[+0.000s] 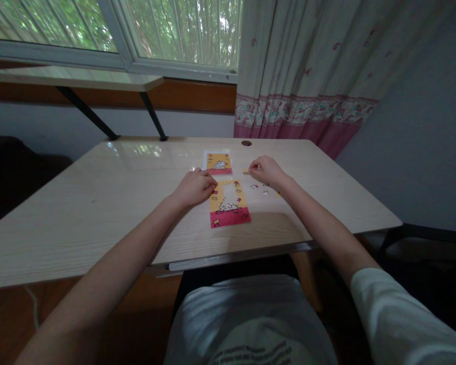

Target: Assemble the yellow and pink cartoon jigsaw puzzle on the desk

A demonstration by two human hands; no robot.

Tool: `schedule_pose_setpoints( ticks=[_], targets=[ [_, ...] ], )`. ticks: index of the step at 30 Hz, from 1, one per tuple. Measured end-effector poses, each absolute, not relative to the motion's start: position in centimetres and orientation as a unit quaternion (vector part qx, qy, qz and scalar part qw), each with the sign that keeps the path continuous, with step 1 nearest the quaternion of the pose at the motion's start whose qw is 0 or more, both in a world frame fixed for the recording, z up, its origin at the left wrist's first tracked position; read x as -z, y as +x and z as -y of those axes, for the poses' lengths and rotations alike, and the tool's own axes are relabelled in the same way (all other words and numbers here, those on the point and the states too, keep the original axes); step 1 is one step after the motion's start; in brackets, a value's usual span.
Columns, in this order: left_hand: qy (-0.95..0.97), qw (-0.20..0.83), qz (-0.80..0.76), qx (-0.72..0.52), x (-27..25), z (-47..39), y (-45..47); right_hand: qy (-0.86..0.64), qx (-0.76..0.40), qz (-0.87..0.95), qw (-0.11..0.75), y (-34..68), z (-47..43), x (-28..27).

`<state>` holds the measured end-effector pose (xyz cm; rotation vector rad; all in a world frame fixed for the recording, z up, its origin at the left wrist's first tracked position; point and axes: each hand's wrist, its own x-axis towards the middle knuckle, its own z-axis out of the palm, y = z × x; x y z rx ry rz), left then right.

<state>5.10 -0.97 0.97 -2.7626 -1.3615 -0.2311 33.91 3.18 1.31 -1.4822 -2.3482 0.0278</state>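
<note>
A yellow and red jigsaw puzzle [230, 214] with a white cartoon animal lies on the desk in front of me. Its upper middle has a pale gap. My left hand [196, 187] rests at the puzzle's upper left edge, fingers loosely bent and fingertips touching it. Right of the puzzle's top, my right hand [265, 170] has thumb and fingers pinched at a small yellow puzzle piece [245, 172]. Several loose pieces [265, 193] lie below that hand, some partly hidden by the wrist. Behind the puzzle is a picture card [219, 163] with similar artwork.
The pale wooden desk [110, 203] has a round cable hole [247, 143] near its back edge. A raised shelf [76, 76] on dark legs stands at the back left. A curtain [300, 76] hangs behind the desk beside a barred window [182, 30].
</note>
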Motion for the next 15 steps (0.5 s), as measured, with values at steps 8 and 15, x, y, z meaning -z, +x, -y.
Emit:
schedule_pose_setpoints(
  ticks=[8,15],
  targets=[
    [-0.899,0.026,0.429,0.086,-0.3,0.5,4.8,-0.537,-0.010,0.833,0.128,34.1,-3.6,-0.7],
    [-0.906,0.029,0.411,0.095,-0.2,0.1,4.6,-0.569,-0.032,0.805,0.162,37.2,-4.1,-2.6]
  ],
)
